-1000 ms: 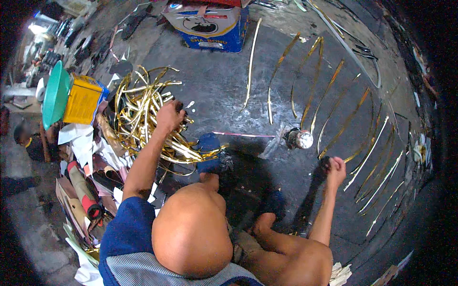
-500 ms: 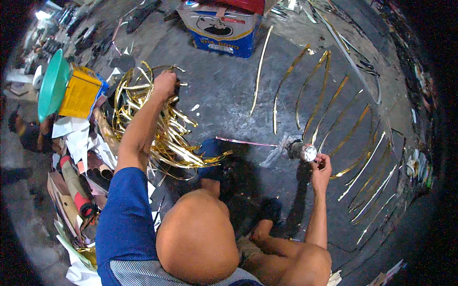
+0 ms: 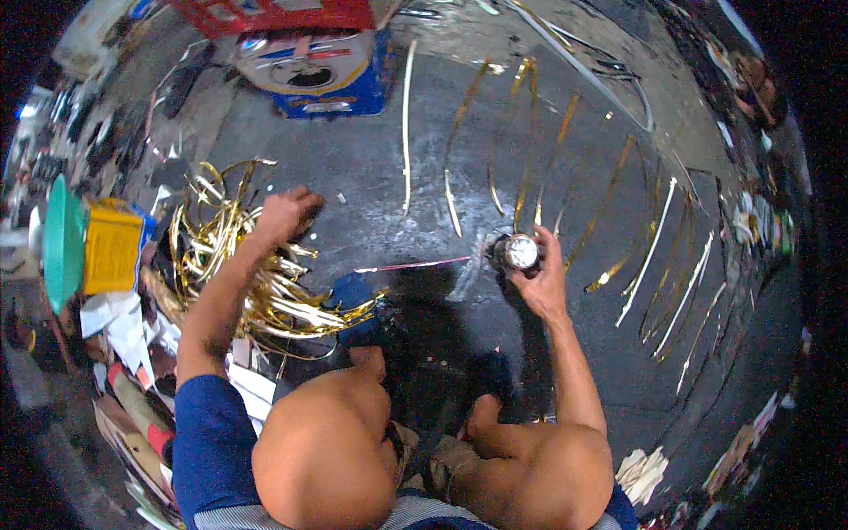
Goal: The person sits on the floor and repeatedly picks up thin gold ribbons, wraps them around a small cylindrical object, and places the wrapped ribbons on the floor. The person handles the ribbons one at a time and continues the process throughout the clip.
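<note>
My right hand [image 3: 545, 276] is closed round the side of a small dark jar [image 3: 521, 253] with a pale, shiny round top, its fingers and thumb on opposite sides. Just left of the jar lies crumpled clear plastic [image 3: 471, 276], with a thin pink strip [image 3: 412, 264] reaching away from it. Over the upper right edge of a heap of shiny gold strips [image 3: 237, 256], my left hand [image 3: 296, 212] is held with its fingers drawn together. Blur and the fingers hide whatever may be in them.
Gold and pale strips [image 3: 647, 252] lie spaced in a row on the dark floor to the right. A blue and white tin [image 3: 340, 75] stands far off under a red box [image 3: 278, 16]. At left are a yellow tin [image 3: 113, 252], a green basin [image 3: 64, 245] and paper scraps [image 3: 119, 329].
My right hand has gone from touching the jar's edge to gripping its side. My left hand has drawn back a little from the heap's far end. The whole view has shifted.
</note>
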Demonstrator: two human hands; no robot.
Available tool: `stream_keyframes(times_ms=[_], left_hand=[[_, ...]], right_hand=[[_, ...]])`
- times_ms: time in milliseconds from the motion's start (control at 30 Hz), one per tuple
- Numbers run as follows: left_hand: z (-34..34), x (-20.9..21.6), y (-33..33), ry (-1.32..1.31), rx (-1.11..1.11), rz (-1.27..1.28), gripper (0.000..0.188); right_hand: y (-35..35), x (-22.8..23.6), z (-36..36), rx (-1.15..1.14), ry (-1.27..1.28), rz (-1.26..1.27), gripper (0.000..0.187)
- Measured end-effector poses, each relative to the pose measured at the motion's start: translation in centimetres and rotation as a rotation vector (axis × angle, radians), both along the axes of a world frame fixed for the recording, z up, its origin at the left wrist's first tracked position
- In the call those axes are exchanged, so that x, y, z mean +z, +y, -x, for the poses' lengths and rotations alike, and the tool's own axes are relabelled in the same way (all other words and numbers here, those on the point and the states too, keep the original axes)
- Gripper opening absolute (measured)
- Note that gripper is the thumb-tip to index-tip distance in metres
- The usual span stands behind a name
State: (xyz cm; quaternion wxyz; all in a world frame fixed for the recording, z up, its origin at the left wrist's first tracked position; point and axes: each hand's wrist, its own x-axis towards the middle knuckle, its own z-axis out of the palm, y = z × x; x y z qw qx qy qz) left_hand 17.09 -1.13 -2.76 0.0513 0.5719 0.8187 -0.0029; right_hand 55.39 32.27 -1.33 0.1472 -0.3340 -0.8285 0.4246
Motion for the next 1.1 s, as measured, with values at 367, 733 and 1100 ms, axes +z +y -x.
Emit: stream_keyframes(times_ms=[367,733,1100], left_hand=[[-19.6,-4.0,13.4,-1.356,0.44,-0.33,0.016],[-20.5,-0.9,13.2,-2.507,0.688,-0.169,0.04],[-19.3,-5.3,21.5,-1.048,0.23,-0.162,0.011]], right_hand=[[-0.3,-1.5,0.2,-0.502,0.232,0.079,0.068],[-3.5,0.3,0.3,-0.328,0.151,0.128,0.072],[-0.2,1.6,-1.3,-0.376,0.262,0.147,0.07]])
